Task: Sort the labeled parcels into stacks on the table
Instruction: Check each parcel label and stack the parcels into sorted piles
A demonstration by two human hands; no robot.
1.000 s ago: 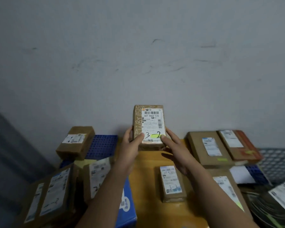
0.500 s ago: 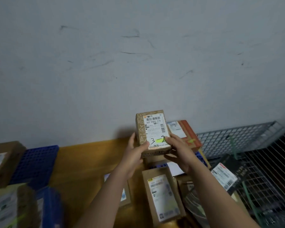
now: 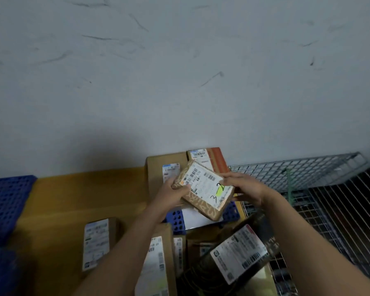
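both hands hold a small patterned parcel (image 3: pixel 203 190) tilted in the air over the back of the table (image 3: pixel 73 199).

nearest, the two bare forearms rise from the lower edge past a black labelled parcel (image 3: pixel 239 253), a long brown parcel (image 3: pixel 156 263) and a small labelled box (image 3: pixel 96 242) lying on the wood. further on, the left hand (image 3: pixel 171 193) grips the patterned parcel's left end, thumb curled over the label. the right hand (image 3: pixel 247 189) pinches the far right corner, fingers stretched along the top. the label shows a handwritten 3, a 2 and a green mark. below it lies a blue perforated tray (image 3: pixel 175 218). behind stand a large cardboard box (image 3: pixel 158 167) and an orange-edged parcel (image 3: pixel 217 159) against the wall (image 3: pixel 179 82).
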